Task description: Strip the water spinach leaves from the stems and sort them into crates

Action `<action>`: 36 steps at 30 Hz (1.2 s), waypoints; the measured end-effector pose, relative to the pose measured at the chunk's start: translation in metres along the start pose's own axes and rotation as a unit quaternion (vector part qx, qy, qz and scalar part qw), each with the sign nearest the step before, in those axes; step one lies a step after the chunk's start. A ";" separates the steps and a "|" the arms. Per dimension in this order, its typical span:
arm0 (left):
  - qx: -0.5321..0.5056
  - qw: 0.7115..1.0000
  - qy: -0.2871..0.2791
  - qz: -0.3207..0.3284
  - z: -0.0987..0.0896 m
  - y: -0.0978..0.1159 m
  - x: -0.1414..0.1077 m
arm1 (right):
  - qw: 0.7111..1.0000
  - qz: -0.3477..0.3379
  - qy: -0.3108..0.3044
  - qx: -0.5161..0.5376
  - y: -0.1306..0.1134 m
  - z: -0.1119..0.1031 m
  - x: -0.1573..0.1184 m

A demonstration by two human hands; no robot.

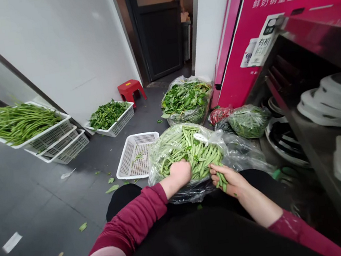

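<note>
A large clear plastic bag (154, 160) full of green beans (202, 155) stands open between my knees. My left hand (181, 172) is closed at the near left part of the beans, its back turned up, so what its fingers grip is hidden. At the bag's right edge, my right hand (226, 178) is wrapped around a small bunch of green beans (221, 181) whose ends stick out below the fingers. Just left of the bag sits a white plastic basket (124, 169) with a few green bits on its bottom.
Stacked white baskets (61, 146) with long green stems (22, 122) stand at left. Beyond are a basket of leafy greens (109, 115), a red stool (131, 90) and a bag of leaves (187, 97). A metal shelf (319, 157) with white containers (339, 98) borders the right.
</note>
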State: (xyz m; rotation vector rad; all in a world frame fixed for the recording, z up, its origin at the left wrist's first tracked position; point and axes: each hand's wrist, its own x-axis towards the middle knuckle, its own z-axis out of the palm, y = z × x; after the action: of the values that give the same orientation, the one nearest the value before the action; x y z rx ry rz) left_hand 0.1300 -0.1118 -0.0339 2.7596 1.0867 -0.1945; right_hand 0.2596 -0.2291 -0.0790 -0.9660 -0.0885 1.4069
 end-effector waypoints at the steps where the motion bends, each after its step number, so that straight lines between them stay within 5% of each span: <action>1: -0.013 1.000 -0.001 -0.010 -0.005 -0.004 0.002 | 1.000 0.000 -0.002 0.002 0.001 0.000 0.001; 8: -0.200 0.980 0.005 -0.025 -0.041 -0.016 -0.025 | 0.997 0.027 -0.065 -0.027 0.011 0.026 0.008; 11: -0.341 0.940 0.022 -0.009 -0.028 -0.004 -0.050 | 0.994 -0.005 -0.092 -0.058 0.018 0.048 0.009; 16: -0.551 0.828 0.008 -0.100 -0.005 -0.005 -0.067 | 0.981 -0.109 -0.069 -0.145 0.025 0.066 0.010; 18: -0.579 0.807 -0.003 -0.120 -0.003 -0.009 -0.070 | 0.960 -0.172 -0.044 -0.219 0.025 0.068 0.011; 21: -0.531 0.837 0.024 -0.131 -0.002 -0.014 -0.072 | 0.911 -0.240 -0.008 -0.334 0.024 0.069 0.016; 26: -0.283 0.958 0.027 -0.031 -0.002 -0.022 -0.059 | 0.792 -0.261 0.001 -0.552 0.020 0.067 0.028; 29: -0.240 0.970 0.002 -0.044 0.002 -0.025 -0.042 | 0.689 -0.352 0.040 -0.632 0.016 0.068 0.025; 31: -0.249 0.967 0.001 -0.058 0.005 -0.025 -0.031 | 0.647 -0.411 0.053 -0.640 0.011 0.071 0.020; 33: -0.259 0.965 0.014 -0.046 0.005 -0.024 -0.023 | 0.649 -0.425 0.044 -0.630 0.004 0.072 0.012; 36: -0.343 0.939 0.027 -0.003 -0.008 -0.027 -0.017 | 0.727 -0.352 -0.023 -0.589 -0.006 0.067 -0.002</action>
State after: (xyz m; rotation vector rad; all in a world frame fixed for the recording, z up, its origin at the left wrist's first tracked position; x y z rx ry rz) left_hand 0.0992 -0.1020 -0.0260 2.1390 0.9414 0.2255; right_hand 0.2254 -0.1957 -0.0322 -1.6577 -1.3877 0.5136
